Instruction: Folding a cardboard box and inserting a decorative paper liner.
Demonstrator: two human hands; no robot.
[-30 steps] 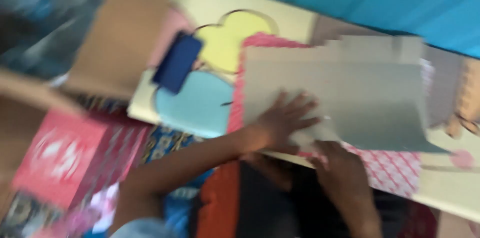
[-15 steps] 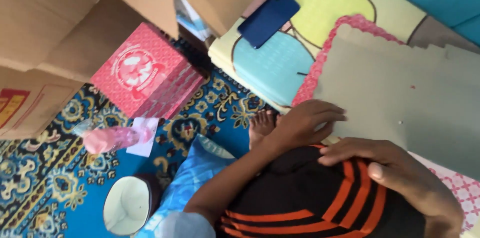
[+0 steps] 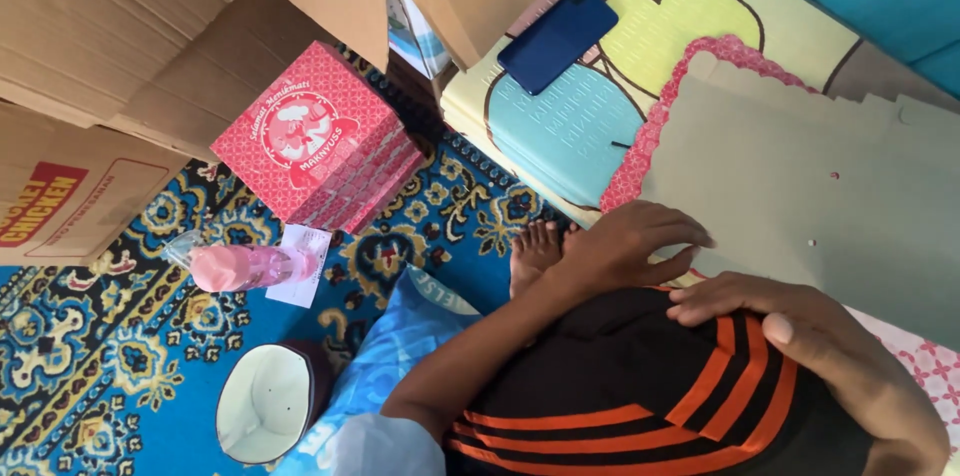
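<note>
A stack of flat grey cardboard sheets [image 3: 800,186] with a pink patterned border [image 3: 650,136] lies on a pastel foam mat [image 3: 560,136]. My left hand [image 3: 630,246] lies flat on the near left edge of the top sheet, fingers spread, gripping nothing. My right hand [image 3: 790,321] rests on my knee in black shorts with orange stripes [image 3: 620,386], right at the sheets' near edge, fingers loosely bent and holding nothing. My bare foot [image 3: 535,246] sticks out beside the left hand.
A dark blue phone [image 3: 557,38] lies on the mat. On the patterned blue carpet [image 3: 100,356] are a red-pink printed box [image 3: 320,141], a pink bottle [image 3: 240,266] on its side, a white cap [image 3: 265,401] and open brown cartons [image 3: 120,26]. A blue pillow [image 3: 400,346] leans against my leg.
The view has swung left and down, bringing the carpet, box and bottle into sight. My left hand stays on the sheets' edge; my right hand has settled on my knee.
</note>
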